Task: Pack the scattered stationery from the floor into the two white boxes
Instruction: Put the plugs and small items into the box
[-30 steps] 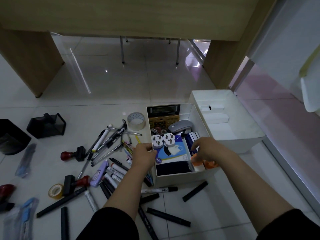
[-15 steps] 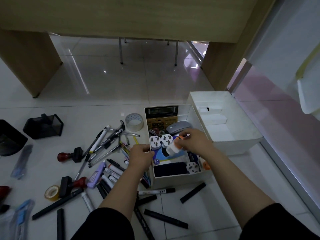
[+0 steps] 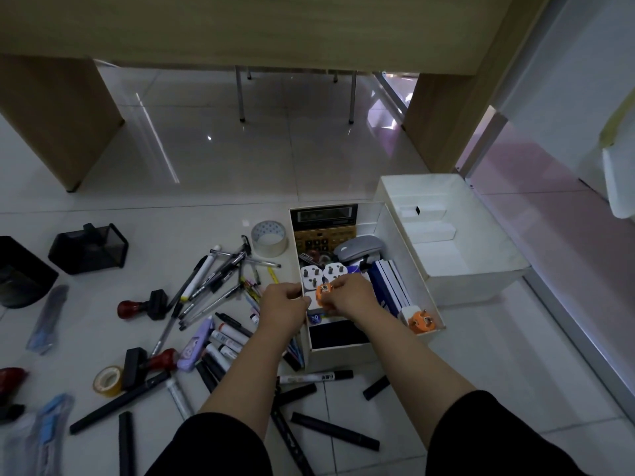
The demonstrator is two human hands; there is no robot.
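While pens [image 3: 220, 276] and markers [image 3: 226, 341] lie scattered beside it, your left hand [image 3: 283, 305] and right hand [image 3: 350, 295] together pinch an orange-and-white plug [image 3: 321, 293] over the filled white box [image 3: 343, 352].

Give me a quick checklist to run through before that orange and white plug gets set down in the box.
1. Orange and white plug held by both the right hand and the left hand: ok.
2. Plug over the nearer white cardboard box: ok.
3. Free spot inside: cannot tell, the box looks crowded.
4. Farther white box has room: ok.
5. Black marker pens and others on the floor all packed: not ok.
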